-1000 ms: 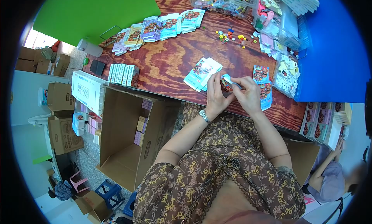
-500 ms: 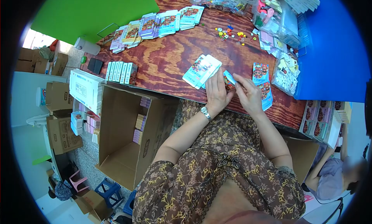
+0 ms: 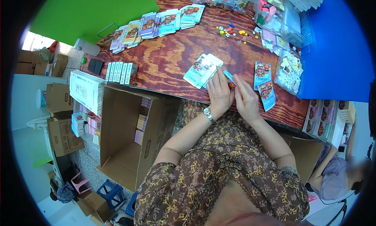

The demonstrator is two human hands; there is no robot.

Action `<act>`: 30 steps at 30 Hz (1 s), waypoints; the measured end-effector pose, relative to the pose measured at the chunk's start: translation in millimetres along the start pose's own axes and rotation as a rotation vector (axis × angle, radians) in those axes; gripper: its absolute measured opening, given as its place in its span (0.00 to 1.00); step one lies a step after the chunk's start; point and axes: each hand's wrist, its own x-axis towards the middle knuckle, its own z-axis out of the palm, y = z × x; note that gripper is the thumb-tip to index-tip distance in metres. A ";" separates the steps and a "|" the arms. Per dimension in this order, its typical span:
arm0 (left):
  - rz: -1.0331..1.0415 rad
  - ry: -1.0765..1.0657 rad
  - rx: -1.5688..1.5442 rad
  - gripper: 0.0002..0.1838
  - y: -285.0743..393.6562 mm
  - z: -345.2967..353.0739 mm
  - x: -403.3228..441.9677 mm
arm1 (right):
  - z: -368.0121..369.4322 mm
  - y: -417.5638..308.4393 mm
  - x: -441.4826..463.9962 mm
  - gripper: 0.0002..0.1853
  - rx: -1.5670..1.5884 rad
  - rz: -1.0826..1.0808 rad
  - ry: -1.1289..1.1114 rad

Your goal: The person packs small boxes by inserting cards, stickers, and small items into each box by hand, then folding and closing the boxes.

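A small blue printed box (image 3: 229, 79) stands between my two hands at the table's front edge, mostly covered by them. My left hand (image 3: 219, 93), with a watch on its wrist, presses along its left side with fingers straight. From the other side, my right hand (image 3: 246, 97) lies against it, fingers extended together. Just left of my left fingertips lies a small pile of flat blue-and-white cartons (image 3: 200, 70). To the right of my right hand, two blue printed cards or flat cartons (image 3: 263, 75) overlap on the table.
A fanned row of flat cartons (image 3: 168, 22) lies at the back left, and several upright boxes (image 3: 121, 72) stand at the left edge. Small colourful pieces (image 3: 231, 31) are scattered behind. Clear bins (image 3: 288, 75) line the right. An open cardboard box (image 3: 125, 128) sits below left.
My right hand has gone from pinching at the small box's top to lying flat along its side. My left hand has stayed almost in place.
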 end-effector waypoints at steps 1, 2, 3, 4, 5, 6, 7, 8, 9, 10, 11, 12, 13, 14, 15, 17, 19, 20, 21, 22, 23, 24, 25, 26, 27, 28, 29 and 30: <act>-0.017 -0.002 -0.009 0.55 0.0 -0.2 -0.1 | 0.9 1.9 -0.1 0.23 0.092 0.069 -0.019; -0.025 -0.009 -0.027 0.55 0.4 -1.9 0.0 | 1.8 4.8 0.8 0.24 0.184 0.137 -0.037; -0.035 -0.014 -0.045 0.55 1.7 -4.7 1.1 | 1.4 6.4 1.5 0.24 0.275 0.203 -0.057; -0.045 -0.016 -0.064 0.56 2.6 -7.1 3.1 | -0.1 5.7 2.5 0.25 0.270 0.187 -0.063; -0.062 -0.027 -0.082 0.56 2.7 -9.0 5.0 | -1.6 4.2 4.6 0.26 0.267 0.168 -0.068; -0.081 -0.041 -0.100 0.57 2.9 -11.1 5.1 | -2.6 3.0 5.5 0.27 0.266 0.152 -0.075; -0.102 -0.056 -0.116 0.57 3.1 -12.9 4.5 | -3.3 3.1 5.4 0.26 0.279 0.180 -0.091; -0.091 -0.052 -0.116 0.57 2.8 -14.3 4.6 | -4.1 4.4 4.8 0.26 0.293 0.210 -0.104; -0.079 -0.049 -0.116 0.57 2.2 -15.6 5.8 | -4.7 5.8 4.5 0.26 0.307 0.240 -0.116; -0.066 -0.045 -0.117 0.58 1.9 -16.5 7.1 | -5.3 8.9 4.7 0.26 0.250 0.188 -0.118; -0.068 -0.047 -0.121 0.58 2.0 -16.6 8.2 | -6.2 13.2 5.2 0.25 0.191 0.136 -0.120; -0.071 -0.048 -0.126 0.58 2.4 -16.3 9.3 | -7.0 16.0 5.4 0.25 0.131 0.084 -0.124; -0.075 -0.047 -0.130 0.58 2.9 -16.4 10.2 | -7.5 17.0 5.7 0.25 0.110 0.045 -0.113; -0.074 -0.056 -0.135 0.58 3.5 -17.3 10.7 | -8.0 17.7 6.6 0.24 0.090 0.004 -0.103; -0.073 -0.065 -0.139 0.58 4.2 -18.3 10.9 | -8.6 18.7 7.5 0.24 0.070 -0.037 -0.092; -0.065 -0.085 -0.144 0.58 4.4 -20.5 12.3 | -12.5 19.4 9.0 0.23 0.047 -0.050 -0.107; -0.052 -0.109 -0.144 0.58 4.1 -23.3 12.6 | -14.7 21.4 7.7 0.22 0.024 -0.076 -0.118; -0.037 -0.113 -0.134 0.58 3.8 -25.0 12.3 | -15.3 23.4 7.5 0.22 0.010 -0.098 -0.119; -0.020 -0.116 -0.124 0.57 3.1 -26.7 13.1 | -15.5 25.0 8.1 0.22 -0.004 -0.122 -0.118; -0.004 -0.119 -0.115 0.57 2.7 -28.0 14.1 | -14.4 26.1 8.1 0.22 -0.014 -0.151 -0.098; -0.006 -0.133 -0.106 0.58 2.9 -29.2 15.7 | -12.5 27.0 7.2 0.22 -0.024 -0.180 -0.078; -0.009 -0.147 -0.097 0.58 3.1 -30.2 17.4 | -10.7 27.5 6.2 0.22 -0.033 -0.209 -0.059; -0.013 -0.162 -0.089 0.58 3.4 -30.9 17.6 | -9.2 26.8 4.6 0.22 -0.021 -0.195 -0.050; -0.006 -0.173 -0.072 0.58 3.0 -30.9 17.1 | -7.4 25.5 3.6 0.21 -0.010 -0.183 -0.038; 0.002 -0.181 -0.054 0.58 1.8 -30.6 17.3 | -5.7 22.2 5.7 0.21 0.002 -0.174 -0.026; 0.008 -0.189 -0.035 0.59 0.7 -30.5 17.4 | -5.2 17.3 7.0 0.22 0.086 -0.064 -0.036; 0.017 -0.208 -0.072 0.58 -0.1 -29.1 18.1 | -6.7 11.2 6.7 0.22 0.169 0.051 -0.047; 0.028 -0.227 -0.111 0.58 -0.9 -27.0 20.3 | -9.1 6.4 7.1 0.22 0.250 0.167 -0.056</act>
